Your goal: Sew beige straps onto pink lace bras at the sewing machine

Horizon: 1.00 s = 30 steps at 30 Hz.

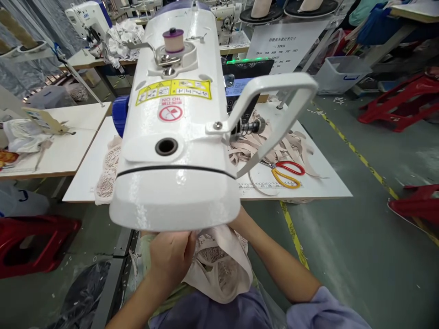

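A white sewing machine (171, 192) fills the middle of the view and hides part of my work. Below its head, a beige lace bra (236, 274) hangs over my lap, with its cups and a wide smooth band showing. My left hand (171, 256) is closed on the bra's upper edge, though its fingertips are partly covered by the machine. Of my right hand (238, 221) only the wrist side shows, at the bra's right; the fingers are hidden behind the machine head.
Scissors (286, 173) with red and yellow handles lie by a heap of beige straps (274, 141) on the white table (318, 185). Another lace piece (108, 176) lies at the left edge. Red stools (37, 244) and a clear bin (343, 73) stand around.
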{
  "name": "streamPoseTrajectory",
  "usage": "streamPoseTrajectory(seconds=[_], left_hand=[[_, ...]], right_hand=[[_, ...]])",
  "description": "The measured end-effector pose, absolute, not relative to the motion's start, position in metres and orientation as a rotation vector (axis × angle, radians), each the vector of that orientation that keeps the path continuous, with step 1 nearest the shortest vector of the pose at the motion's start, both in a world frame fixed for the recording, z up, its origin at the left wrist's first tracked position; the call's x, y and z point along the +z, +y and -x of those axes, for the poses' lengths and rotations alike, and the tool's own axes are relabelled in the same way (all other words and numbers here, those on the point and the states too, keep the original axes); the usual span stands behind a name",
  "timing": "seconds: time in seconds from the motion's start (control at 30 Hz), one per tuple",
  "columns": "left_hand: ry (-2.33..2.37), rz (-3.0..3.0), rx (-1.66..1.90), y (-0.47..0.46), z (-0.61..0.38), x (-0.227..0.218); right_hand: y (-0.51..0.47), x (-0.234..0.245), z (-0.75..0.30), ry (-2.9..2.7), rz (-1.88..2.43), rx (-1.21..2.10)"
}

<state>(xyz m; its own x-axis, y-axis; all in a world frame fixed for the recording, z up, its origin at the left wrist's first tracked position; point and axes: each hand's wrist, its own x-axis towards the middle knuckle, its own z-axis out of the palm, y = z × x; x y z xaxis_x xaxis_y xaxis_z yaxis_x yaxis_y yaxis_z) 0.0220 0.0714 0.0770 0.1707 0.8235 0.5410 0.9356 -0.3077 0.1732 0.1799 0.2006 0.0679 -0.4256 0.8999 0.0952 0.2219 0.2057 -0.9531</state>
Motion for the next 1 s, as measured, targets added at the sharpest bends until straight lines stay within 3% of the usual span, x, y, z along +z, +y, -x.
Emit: streamPoseTrajectory(seconds=[0.7,0.8,1.0], left_hand=[[-1.657,2.337,-0.793,0.065,-0.032,0.085],[-1.907,2.325,-0.831,0.061,-0.024,0.087],[-2.32,2.263,-1.096,0.051,-0.004,0.091]], right_hand=[[0.2,0.061,-0.192,-1.764,1.073,1.266],[0.187,0.056,-0.19,-1.541,1.026,1.472],[0.138,0.042,-0.186,-0.621,0.879,2.236]])
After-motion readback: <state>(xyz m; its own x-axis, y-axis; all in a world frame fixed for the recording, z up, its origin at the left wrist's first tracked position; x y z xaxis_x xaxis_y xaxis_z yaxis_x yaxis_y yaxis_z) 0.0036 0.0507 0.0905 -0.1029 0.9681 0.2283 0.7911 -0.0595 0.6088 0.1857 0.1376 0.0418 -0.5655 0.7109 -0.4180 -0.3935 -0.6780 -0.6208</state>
